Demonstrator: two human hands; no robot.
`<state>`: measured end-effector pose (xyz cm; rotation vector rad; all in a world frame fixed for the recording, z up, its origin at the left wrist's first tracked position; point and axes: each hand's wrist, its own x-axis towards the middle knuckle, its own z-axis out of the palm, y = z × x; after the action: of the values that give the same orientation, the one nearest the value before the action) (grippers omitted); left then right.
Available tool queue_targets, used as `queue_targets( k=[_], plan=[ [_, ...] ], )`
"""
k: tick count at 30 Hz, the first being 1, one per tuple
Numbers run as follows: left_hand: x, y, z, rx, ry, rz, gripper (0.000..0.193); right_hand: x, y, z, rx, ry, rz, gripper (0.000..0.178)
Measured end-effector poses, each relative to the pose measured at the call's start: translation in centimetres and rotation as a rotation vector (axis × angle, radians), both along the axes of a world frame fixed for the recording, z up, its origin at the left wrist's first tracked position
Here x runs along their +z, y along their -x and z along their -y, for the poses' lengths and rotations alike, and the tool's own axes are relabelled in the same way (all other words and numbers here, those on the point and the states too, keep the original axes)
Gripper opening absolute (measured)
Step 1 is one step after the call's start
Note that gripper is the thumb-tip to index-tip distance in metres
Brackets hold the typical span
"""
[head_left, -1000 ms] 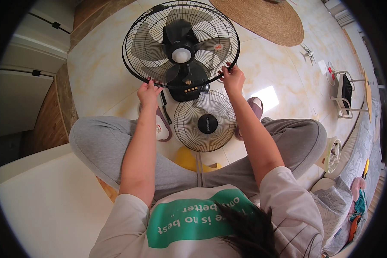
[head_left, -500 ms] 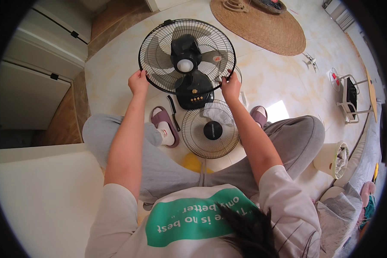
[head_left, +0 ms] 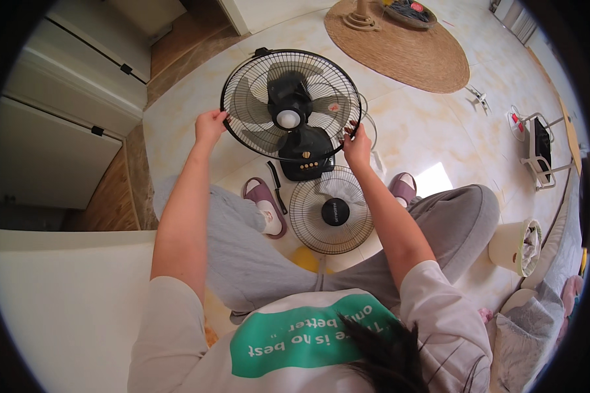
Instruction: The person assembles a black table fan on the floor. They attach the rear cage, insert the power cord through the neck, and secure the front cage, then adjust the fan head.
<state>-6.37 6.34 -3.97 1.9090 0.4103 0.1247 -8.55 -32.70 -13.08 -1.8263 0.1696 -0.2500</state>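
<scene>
A black table fan (head_left: 294,111) stands on the pale, glossy marbled floor tiles (head_left: 413,131) in front of a seated person, its round wire guard (head_left: 242,85) a cage of thin dark radial spokes ringed by a thicker hoop, with translucent greyish blades and a white hub cap behind the motor housing. Below the cage sits the fan's blocky black plastic base (head_left: 307,164) with a row of small brass-coloured buttons. The left hand (head_left: 210,126) curls its fingers around the guard's hoop on the left edge, and the right hand (head_left: 356,145) grips the hoop on the lower right, fingers closed over the wire. Just beside the base, nearer the person, a loose round wire grille (head_left: 331,209) with a black centre disc lies flat on the floor between the knees of grey, soft jersey trousers. A mauve slipper (head_left: 263,204) with a pale insole lies left of the grille, and a slim black tool (head_left: 276,187) rests beside it. A second slipper (head_left: 403,187) peeks out by the right knee. Farther off lie a round woven straw mat (head_left: 406,49) and, to the right, a cream plastic bin (head_left: 514,245). Compared with half a second earlier, the fan sits in much the same place, both hands still hold the hoop, and the left hand has slid slightly lower along the rim.
</scene>
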Motion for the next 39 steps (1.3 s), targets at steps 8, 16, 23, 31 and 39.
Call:
queue_targets(
  k=[8,16,23,31,39],
  plan=[
    [-2.1,1.8,1.2,0.054,0.031,0.030,0.021,-0.4,0.4,0.0,-0.030,0.025,0.005,0.027],
    [-6.5,5.4,7.0,0.140,-0.165,-0.284,0.014,0.0,0.8,0.1,0.004,-0.083,-0.078,0.023],
    [-13.4,8.5,13.0,0.256,0.727,-0.099,0.010,0.2,0.9,0.2,-0.026,-0.106,-0.086,0.021],
    [-14.3,7.9,12.3,0.297,0.860,-0.065,0.009,0.9,1.2,-0.2,-0.024,-0.165,-0.119,0.023],
    [-14.3,6.6,9.8,0.341,0.869,0.020,0.024,0.5,1.3,-0.1,0.004,-0.115,-0.074,0.025]
  ],
)
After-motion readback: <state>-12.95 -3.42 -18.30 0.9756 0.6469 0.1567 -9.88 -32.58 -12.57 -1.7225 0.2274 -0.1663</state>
